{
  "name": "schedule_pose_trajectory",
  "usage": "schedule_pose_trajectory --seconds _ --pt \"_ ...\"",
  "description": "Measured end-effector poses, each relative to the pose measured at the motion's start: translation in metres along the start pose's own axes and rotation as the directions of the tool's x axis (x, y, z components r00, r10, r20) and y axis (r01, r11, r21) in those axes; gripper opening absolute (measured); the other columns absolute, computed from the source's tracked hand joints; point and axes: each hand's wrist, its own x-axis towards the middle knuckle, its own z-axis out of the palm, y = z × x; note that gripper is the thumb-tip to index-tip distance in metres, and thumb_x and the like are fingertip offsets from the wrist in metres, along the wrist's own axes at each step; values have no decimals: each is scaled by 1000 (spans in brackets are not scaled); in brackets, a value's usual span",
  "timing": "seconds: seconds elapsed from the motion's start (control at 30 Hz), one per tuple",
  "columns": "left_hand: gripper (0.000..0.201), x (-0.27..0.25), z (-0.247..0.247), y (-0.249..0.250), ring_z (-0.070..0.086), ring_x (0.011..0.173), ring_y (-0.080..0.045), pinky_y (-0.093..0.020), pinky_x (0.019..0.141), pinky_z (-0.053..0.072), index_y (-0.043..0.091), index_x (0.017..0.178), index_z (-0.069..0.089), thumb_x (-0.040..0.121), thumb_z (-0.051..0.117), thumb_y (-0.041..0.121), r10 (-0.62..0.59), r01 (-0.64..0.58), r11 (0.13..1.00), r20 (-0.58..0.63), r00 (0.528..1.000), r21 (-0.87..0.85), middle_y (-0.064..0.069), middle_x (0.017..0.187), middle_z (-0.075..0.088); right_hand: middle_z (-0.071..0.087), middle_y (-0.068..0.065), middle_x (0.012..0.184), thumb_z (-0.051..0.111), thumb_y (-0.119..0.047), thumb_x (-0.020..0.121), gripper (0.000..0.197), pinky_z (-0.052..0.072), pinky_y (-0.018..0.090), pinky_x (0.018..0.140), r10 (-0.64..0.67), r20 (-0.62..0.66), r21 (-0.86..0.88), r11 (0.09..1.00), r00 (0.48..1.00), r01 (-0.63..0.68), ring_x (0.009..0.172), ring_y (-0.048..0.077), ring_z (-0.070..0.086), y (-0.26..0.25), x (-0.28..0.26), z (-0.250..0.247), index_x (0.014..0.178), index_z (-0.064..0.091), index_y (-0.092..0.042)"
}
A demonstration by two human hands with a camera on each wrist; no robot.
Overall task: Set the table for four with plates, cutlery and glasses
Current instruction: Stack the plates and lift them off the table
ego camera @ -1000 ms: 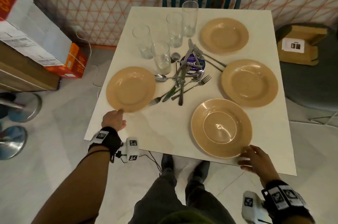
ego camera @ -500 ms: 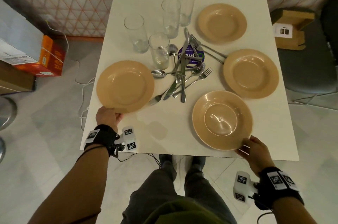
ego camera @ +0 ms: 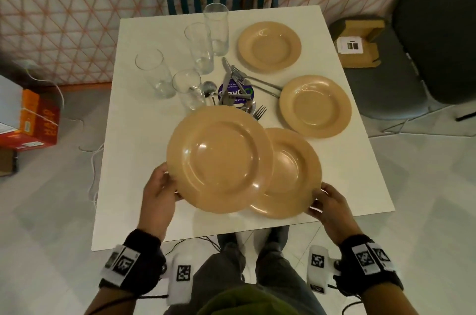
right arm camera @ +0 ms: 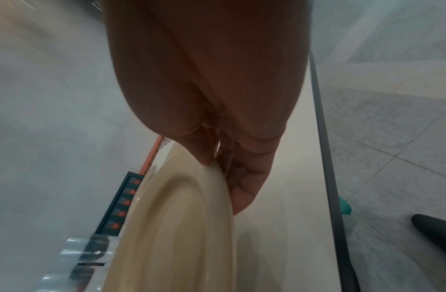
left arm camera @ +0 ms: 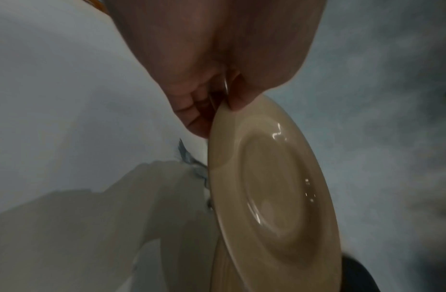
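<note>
Left hand, right hand pinching plate rims.

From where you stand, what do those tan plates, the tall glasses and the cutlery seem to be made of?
The tan plates look like glazed ceramic or glossy melamine: bright highlights on a smooth surface, so which one is open. The tall glasses are clear, probably glass, since the table shows through them. The cutlery looks like polished steel, silvery and reflective.
</note>
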Motion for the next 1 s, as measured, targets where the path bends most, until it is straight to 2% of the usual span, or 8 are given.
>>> schedule_pose_trajectory --seconds 0.1,0.23,0.43,0.53,0.67,0.83,0.9,1.0 --pt "34 2 43 5 66 94 -23 -40 75 61 22 120 63 99 46 1 -41 32 997 125 991 70 -6 107 70 67 16 96 46 -9 101 21 54 49 90 1 72 30 1000 997 -3 89 30 65 -3 -4 -4 115 61 -3" --pt "37 7 83 -1 67 93 -24 -55 85 57 33 118 65 98 46 8 -53 15 979 186 981 203 -1 102 72 69 15 98 45 -13 103 24 54 50 92 -9 109 73 997 994 1 90 30 65 -10 -7 -17 118 62 -4" --pt "39 6 125 -13 66 102 -20 -47 93 54 49 123 60 90 46 34 -101 22 925 190 977 379 3 115 68 61 15 93 41 -13 105 23 50 51 93 -5 138 111 994 990 -11 86 29 60 -18 -3 -48 112 62 -5" --pt "45 2 143 -16 66 107 -20 -50 91 57 41 135 56 94 47 25 -172 102 932 177 969 349 3 120 69 59 16 95 38 -17 106 28 50 51 93 8 147 104 994 989 -23 88 29 60 -19 2 -65 113 61 -3" --pt "44 -4 170 -16 66 102 -21 -50 88 58 27 140 54 98 54 14 -159 113 939 121 980 326 3 109 69 61 16 99 43 -28 103 37 52 53 92 9 170 104 994 985 -27 91 29 61 -28 8 -85 122 59 0" --pt "43 -7 202 -12 67 103 -23 -47 86 59 29 138 56 97 56 14 -156 94 937 163 974 337 -2 107 70 63 12 123 46 -23 101 27 55 54 93 16 202 56 998 979 -27 111 32 62 -41 13 -110 125 56 -14" --pt "41 -5 214 -6 68 101 -21 -44 85 60 30 135 58 97 56 16 -155 76 931 197 968 357 -2 109 70 62 11 126 44 -19 101 29 55 53 92 22 199 77 996 980 -39 113 32 59 -45 16 -119 128 55 -21" --pt "30 5 232 8 68 100 -17 -35 83 61 29 127 65 99 55 27 -145 53 930 232 962 363 2 113 70 61 12 130 45 -17 101 32 55 50 90 17 183 140 989 983 -44 115 32 59 -49 22 -129 132 53 -22"
